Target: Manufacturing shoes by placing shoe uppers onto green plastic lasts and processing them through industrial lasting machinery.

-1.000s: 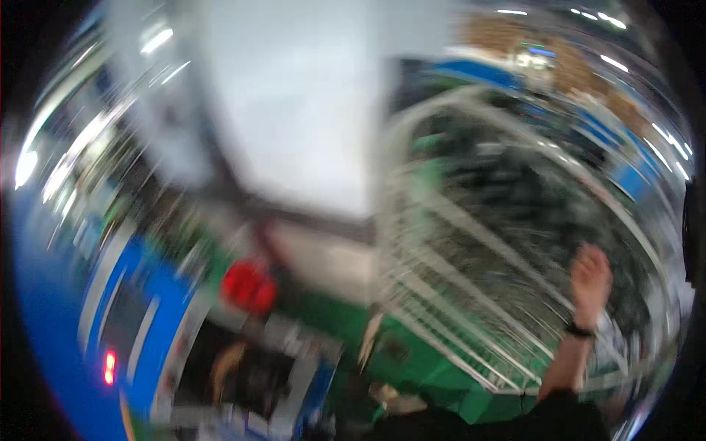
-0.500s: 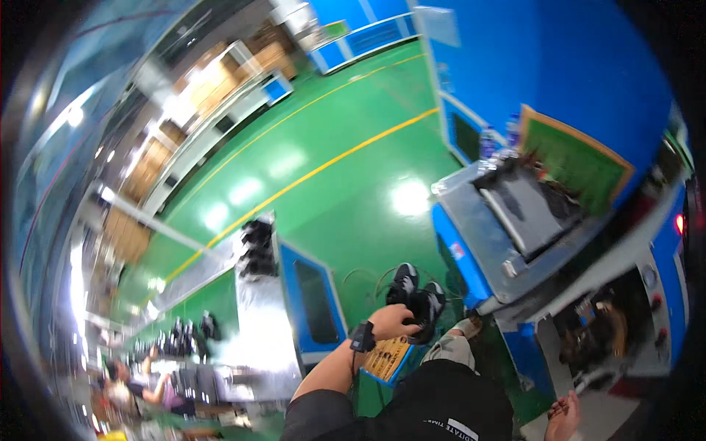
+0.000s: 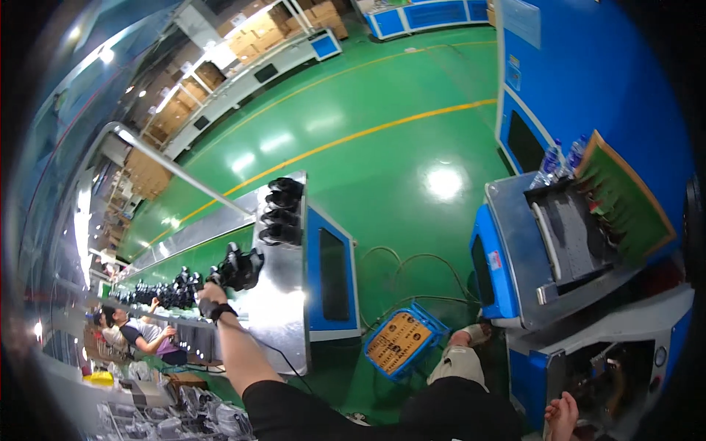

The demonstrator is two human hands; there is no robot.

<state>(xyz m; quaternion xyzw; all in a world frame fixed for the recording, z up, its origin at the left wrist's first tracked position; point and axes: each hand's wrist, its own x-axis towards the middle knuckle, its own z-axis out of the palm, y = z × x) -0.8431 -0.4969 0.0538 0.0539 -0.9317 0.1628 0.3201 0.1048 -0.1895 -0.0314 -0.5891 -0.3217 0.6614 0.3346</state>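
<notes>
The left hand point(image 3: 209, 294) grips a black shoe point(image 3: 239, 268) over the steel table point(image 3: 283, 309), toe pointing away toward the row of shoes point(image 3: 281, 213) just beyond, while the right hand point(image 3: 562, 413) hangs open, well apart.

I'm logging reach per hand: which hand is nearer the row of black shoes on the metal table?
Left. The left hand holds a black shoe just below the row of black shoes; the right hand is far off at the lower right edge.

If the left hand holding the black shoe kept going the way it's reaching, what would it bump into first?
Probably the steel table: the left hand holds the black shoe right at its edge, with the row of black shoes further along. Depth is unclear.
</notes>
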